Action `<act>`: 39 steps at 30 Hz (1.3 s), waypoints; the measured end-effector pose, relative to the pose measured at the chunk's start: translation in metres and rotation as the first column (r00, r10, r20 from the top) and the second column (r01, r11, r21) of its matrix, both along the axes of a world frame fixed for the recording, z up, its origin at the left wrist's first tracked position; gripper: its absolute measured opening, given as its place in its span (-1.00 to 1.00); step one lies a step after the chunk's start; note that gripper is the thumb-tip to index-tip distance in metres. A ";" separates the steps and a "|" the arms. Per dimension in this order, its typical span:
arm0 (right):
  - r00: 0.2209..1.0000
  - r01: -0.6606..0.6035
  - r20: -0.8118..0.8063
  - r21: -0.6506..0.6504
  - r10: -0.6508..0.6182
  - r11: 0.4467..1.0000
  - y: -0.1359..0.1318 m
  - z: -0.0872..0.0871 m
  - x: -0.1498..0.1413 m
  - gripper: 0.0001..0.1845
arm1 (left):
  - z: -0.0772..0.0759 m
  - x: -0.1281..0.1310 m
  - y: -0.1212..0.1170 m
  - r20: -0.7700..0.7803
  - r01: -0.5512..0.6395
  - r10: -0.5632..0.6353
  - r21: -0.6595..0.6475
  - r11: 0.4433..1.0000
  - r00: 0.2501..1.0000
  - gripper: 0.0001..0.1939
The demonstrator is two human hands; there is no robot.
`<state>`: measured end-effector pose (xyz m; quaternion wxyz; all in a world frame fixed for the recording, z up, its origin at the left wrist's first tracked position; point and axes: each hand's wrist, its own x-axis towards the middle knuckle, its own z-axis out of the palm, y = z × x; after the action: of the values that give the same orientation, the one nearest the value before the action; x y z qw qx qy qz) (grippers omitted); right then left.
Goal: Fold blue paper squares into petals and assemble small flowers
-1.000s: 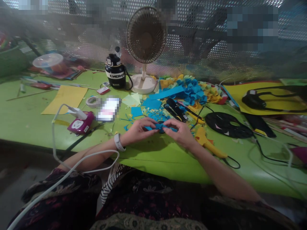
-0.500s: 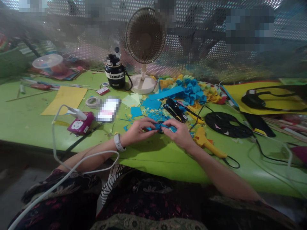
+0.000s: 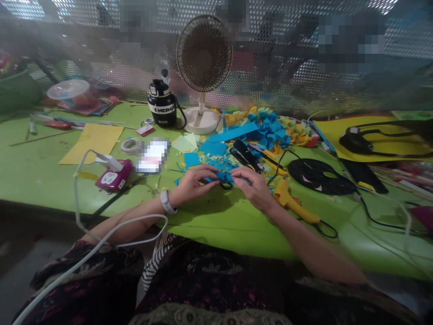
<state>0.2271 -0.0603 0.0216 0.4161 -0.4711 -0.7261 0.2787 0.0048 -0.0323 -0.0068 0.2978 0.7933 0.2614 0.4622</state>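
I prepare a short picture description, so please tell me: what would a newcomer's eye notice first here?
Probably the bright green table, with a round fan standing upright at its back. Next, the heap of blue and yellow paper pieces right of the fan's base. In front, at the centre, the left hand and right hand finger some blue paper.

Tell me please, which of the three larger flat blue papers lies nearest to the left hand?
The squarish piece, just beyond the left hand; the long strip and the wider piece lie farther from it.
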 end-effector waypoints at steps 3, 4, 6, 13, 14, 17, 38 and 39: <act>1.000 0.012 0.006 0.021 -0.012 1.000 0.000 -0.001 -0.001 -0.86 | -0.001 0.000 0.000 -0.002 0.001 -0.001 0.026 1.000 1.000 -0.86; 1.000 0.014 0.013 0.030 -0.014 0.999 0.000 -0.001 -0.002 -0.87 | -0.002 0.000 0.000 -0.002 0.001 -0.001 0.033 0.999 1.000 -0.86; 0.999 0.013 0.030 0.045 -0.014 0.999 -0.001 -0.001 -0.003 -0.88 | -0.002 0.000 0.000 -0.001 -0.001 0.001 0.041 0.999 1.000 -0.86; 0.999 0.021 0.035 0.093 -0.024 0.995 0.000 0.000 0.000 -0.87 | -0.002 0.001 0.001 0.006 -0.017 0.017 0.076 0.997 1.000 -0.87; 0.999 0.025 0.034 0.107 -0.029 0.994 -0.001 0.000 0.000 -0.88 | -0.002 0.000 0.002 0.011 -0.029 0.028 0.089 0.996 1.000 -0.87; 0.999 0.028 0.032 0.153 -0.033 0.988 -0.001 0.001 0.001 -0.89 | -0.004 0.000 0.005 0.037 -0.070 0.066 0.116 0.991 0.997 -0.89; 0.995 0.080 -0.065 0.197 -0.069 0.977 0.000 -0.003 0.002 -0.87 | -0.008 -0.003 0.013 0.100 -0.137 0.123 0.144 0.980 0.987 -0.89; 0.990 0.087 -0.120 0.162 -0.068 0.983 0.000 -0.004 0.002 -0.85 | -0.008 -0.004 0.013 0.102 -0.140 0.126 0.147 0.979 0.987 -0.88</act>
<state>0.2292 -0.0602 0.0181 0.5054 -0.4459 -0.7031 0.2269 0.0012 -0.0191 -0.0148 0.2162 0.7725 0.2635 0.5358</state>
